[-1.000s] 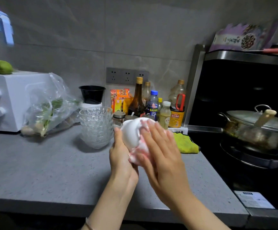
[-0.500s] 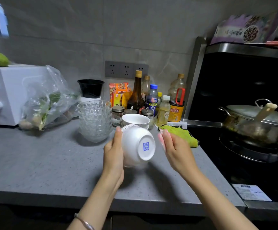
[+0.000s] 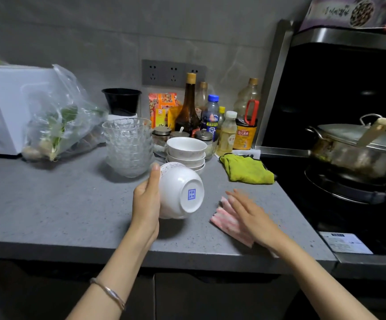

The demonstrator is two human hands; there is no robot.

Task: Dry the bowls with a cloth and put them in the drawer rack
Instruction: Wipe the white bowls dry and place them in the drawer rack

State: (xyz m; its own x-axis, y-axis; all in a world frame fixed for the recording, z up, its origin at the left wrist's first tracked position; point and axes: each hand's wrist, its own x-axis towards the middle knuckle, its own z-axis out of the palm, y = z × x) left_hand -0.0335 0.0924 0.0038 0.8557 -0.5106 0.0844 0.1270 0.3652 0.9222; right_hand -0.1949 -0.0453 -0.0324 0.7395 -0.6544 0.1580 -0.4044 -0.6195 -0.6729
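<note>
At your 5 o'clock, at the front edge of the grey speckled worktop [image 3: 60,204], your right hand [image 3: 254,218] lies flat, fingers straight, over the folded pink-and-white striped cloth [image 3: 225,219]. Its grip is wide and holds nothing. Blur hides whether the palm presses the cloth or only hovers over it. The cloth lies close to the edge, likely so you can reach it for the next bowl.

At 9 o'clock from that hand, your left hand [image 3: 147,202] has its grip curled round the wall of the white porcelain bowl with a blue square stamp on its foot [image 3: 180,195]. The bowl is tipped on its side, foot towards you, clear of the worktop. Carrying it one-handed leaves the other hand free, I judge, for opening the drawer. The drawer rack is not in view.

Beyond the bowl at 12 o'clock stands the stack of white porcelain bowls [image 3: 186,151], mouths up, apparently waiting their turn. The stack of clear cut-glass bowls [image 3: 128,146] is at 11 o'clock. A crumpled yellow-green cloth [image 3: 247,168] lies at 1 o'clock beside the hob.
</note>
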